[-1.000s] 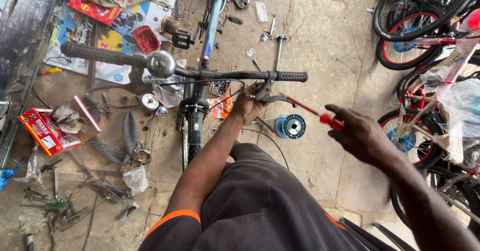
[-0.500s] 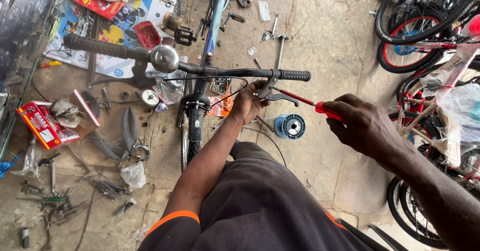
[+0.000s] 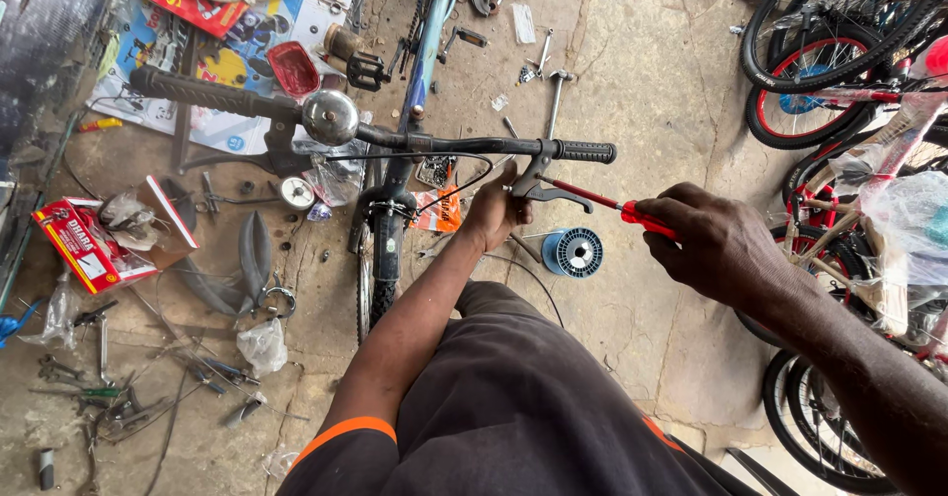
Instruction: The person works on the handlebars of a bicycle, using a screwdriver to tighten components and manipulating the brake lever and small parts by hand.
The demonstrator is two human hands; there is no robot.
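Red-handled screwdriver [image 3: 617, 204], light and stiff, was gripped at its handle by the closed right hand [image 3: 716, 242]; tip at brake lever [image 3: 541, 182], twelve o'clock of the left hand [image 3: 497, 212], whose fingers were closed beneath the lever.

1. Left arm [image 3: 415, 318]: bare forearm, extended forward and up from an orange-trimmed dark sleeve, nearly straight.
2. Left hand [image 3: 497, 210]: back of hand to camera, fingers curled round something in front of it, thumb side up.
3. Right arm [image 3: 849, 358]: enters from lower right, bent, forearm angled toward centre.
4. Right hand [image 3: 716, 242]: closed in a fist, knuckles up, wrist slightly cocked, clamped on the red plastic handle of a slim screwdriver [image 3: 647, 217]. The two hands are apart, not touching.
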